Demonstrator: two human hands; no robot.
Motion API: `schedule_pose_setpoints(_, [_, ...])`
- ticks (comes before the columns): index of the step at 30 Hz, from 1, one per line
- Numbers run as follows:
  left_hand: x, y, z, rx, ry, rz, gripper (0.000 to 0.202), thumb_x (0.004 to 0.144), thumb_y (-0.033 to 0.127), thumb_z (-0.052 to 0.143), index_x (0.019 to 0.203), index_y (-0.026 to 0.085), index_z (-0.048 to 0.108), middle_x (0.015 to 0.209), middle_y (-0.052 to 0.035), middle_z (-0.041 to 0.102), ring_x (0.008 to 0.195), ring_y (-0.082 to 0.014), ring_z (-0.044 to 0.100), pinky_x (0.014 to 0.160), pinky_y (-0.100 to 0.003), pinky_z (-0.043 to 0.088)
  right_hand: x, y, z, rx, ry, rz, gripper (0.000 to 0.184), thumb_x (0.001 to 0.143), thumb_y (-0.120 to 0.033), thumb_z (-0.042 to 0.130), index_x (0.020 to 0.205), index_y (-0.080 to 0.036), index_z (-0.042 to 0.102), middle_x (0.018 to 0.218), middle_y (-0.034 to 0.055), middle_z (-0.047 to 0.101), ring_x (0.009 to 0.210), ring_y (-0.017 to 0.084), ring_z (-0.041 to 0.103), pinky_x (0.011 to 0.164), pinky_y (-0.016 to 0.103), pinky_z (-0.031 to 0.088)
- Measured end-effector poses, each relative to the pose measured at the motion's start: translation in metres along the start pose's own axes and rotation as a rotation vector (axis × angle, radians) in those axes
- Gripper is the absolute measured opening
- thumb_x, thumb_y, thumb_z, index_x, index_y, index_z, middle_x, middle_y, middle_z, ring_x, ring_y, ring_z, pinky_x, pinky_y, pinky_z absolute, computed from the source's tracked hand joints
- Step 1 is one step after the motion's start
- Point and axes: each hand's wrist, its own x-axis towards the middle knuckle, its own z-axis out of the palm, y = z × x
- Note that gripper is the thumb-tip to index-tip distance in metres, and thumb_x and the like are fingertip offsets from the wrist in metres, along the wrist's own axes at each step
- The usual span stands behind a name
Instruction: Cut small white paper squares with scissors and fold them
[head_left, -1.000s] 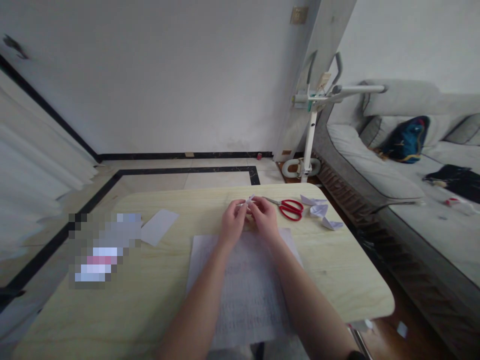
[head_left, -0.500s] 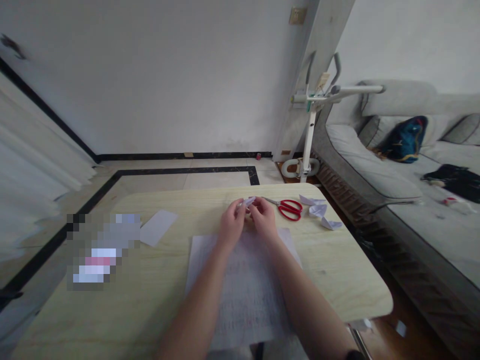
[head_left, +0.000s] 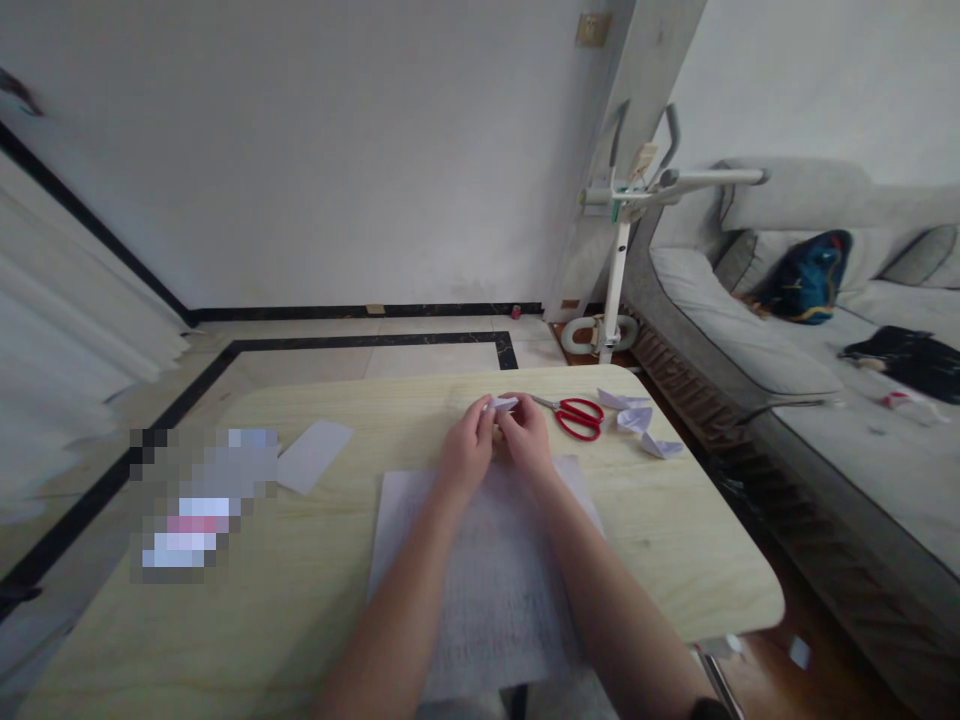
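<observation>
Between my fingertips is a small piece of folded white paper (head_left: pixel 502 404), held up near the far side of the table. My left hand (head_left: pixel 469 440) pinches its left end, and my right hand (head_left: pixel 526 432) grips it from the right. Both hands are closed, and their fingers hide much of the paper. Red-handled scissors (head_left: pixel 577 418) lie just right of my right hand, blades pointing toward it. Beyond them sit several folded paper pieces (head_left: pixel 634 419), shaped like little boats. Under my forearms lies a large printed sheet (head_left: pixel 502 600).
A blank paper slip (head_left: pixel 315 456) lies on the left of the wooden table (head_left: pixel 675 540), beside a blurred-out patch. White exercise equipment (head_left: pixel 616 270) stands past the table's far right corner. A grey sofa (head_left: pixel 757 340) runs along the right.
The folded paper has turned slightly in my fingers and now lies flatter. My left hand has shifted a little to the right, closer to my right hand.
</observation>
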Motion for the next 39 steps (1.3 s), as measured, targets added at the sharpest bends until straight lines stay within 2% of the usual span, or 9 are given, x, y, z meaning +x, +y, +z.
schedule_pose_setpoints(6, [-0.001,0.0,0.0,0.048,0.005,0.049,0.036,0.094,0.033,0.039,0.122,0.02,0.055,0.118,-0.0111,0.063,0.104,-0.0229,0.061,0.091,-0.034,0.045,-0.001,-0.004,0.002,-0.079,0.085,-0.044,0.013,0.07,-0.023,0.056,0.081,-0.018,0.06,0.068,-0.0001,0.059,0.061,0.014,0.053,0.058,0.026,0.043])
schedule_pose_setpoints(10, [0.001,-0.004,0.001,0.157,0.079,0.172,0.031,0.094,0.028,0.037,0.118,0.018,0.055,0.115,-0.0115,0.062,0.107,-0.0208,0.058,0.093,-0.034,0.045,-0.002,-0.003,0.003,-0.124,0.096,-0.094,0.012,0.072,-0.024,0.055,0.082,-0.018,0.059,0.071,0.0008,0.061,0.063,0.014,0.055,0.059,0.026,0.044])
schedule_pose_setpoints(13, [0.002,-0.007,0.002,0.225,0.13,0.2,0.03,0.094,0.025,0.037,0.117,0.017,0.055,0.112,-0.0113,0.063,0.105,-0.0201,0.059,0.091,-0.034,0.046,-0.003,0.0,0.004,-0.164,0.088,-0.135,0.012,0.073,-0.023,0.054,0.083,-0.018,0.058,0.072,0.0005,0.06,0.062,0.014,0.054,0.058,0.026,0.044])
schedule_pose_setpoints(20, [0.001,-0.005,-0.004,0.226,0.169,0.089,0.029,0.089,0.017,0.042,0.112,0.016,0.059,0.108,-0.0108,0.067,0.099,-0.0216,0.063,0.088,-0.034,0.048,-0.008,0.003,0.003,-0.311,-0.008,-0.243,0.019,0.074,-0.019,0.054,0.092,-0.019,0.06,0.072,-0.0005,0.058,0.059,0.013,0.052,0.056,0.026,0.043])
schedule_pose_setpoints(25, [0.007,-0.008,-0.005,-0.014,0.206,-0.014,0.026,0.086,0.016,0.043,0.101,0.017,0.064,0.097,-0.0075,0.07,0.085,-0.0176,0.066,0.078,-0.028,0.051,-0.009,-0.001,0.0,-0.342,-0.094,-0.292,0.022,0.078,-0.019,0.052,0.096,-0.019,0.064,0.077,0.0019,0.062,0.061,0.013,0.054,0.059,0.026,0.045])
schedule_pose_setpoints(29, [0.011,-0.009,-0.005,-0.208,0.212,-0.13,0.025,0.083,0.019,0.045,0.096,0.015,0.067,0.085,-0.0057,0.07,0.064,-0.0134,0.063,0.062,-0.024,0.051,-0.007,-0.001,0.0,-0.289,-0.117,-0.259,0.024,0.081,-0.019,0.049,0.098,-0.019,0.066,0.086,0.0048,0.067,0.064,0.015,0.058,0.063,0.028,0.047])
schedule_pose_setpoints(34, [0.011,-0.006,-0.005,-0.322,0.197,-0.182,0.024,0.08,0.02,0.048,0.09,0.015,0.068,0.074,-0.0038,0.068,0.059,-0.0132,0.062,0.055,-0.022,0.05,-0.005,-0.001,-0.001,-0.241,-0.089,-0.212,0.023,0.08,-0.019,0.05,0.094,-0.018,0.067,0.085,0.0053,0.069,0.066,0.016,0.062,0.064,0.029,0.05])
schedule_pose_setpoints(39, [0.013,-0.004,-0.005,-0.385,0.203,-0.242,0.022,0.077,0.019,0.049,0.087,0.014,0.069,0.071,-0.0034,0.068,0.058,-0.0136,0.062,0.054,-0.023,0.05,-0.005,-0.005,-0.001,-0.208,-0.075,-0.176,0.02,0.078,-0.019,0.05,0.088,-0.018,0.067,0.079,0.0042,0.069,0.065,0.017,0.063,0.063,0.028,0.05])
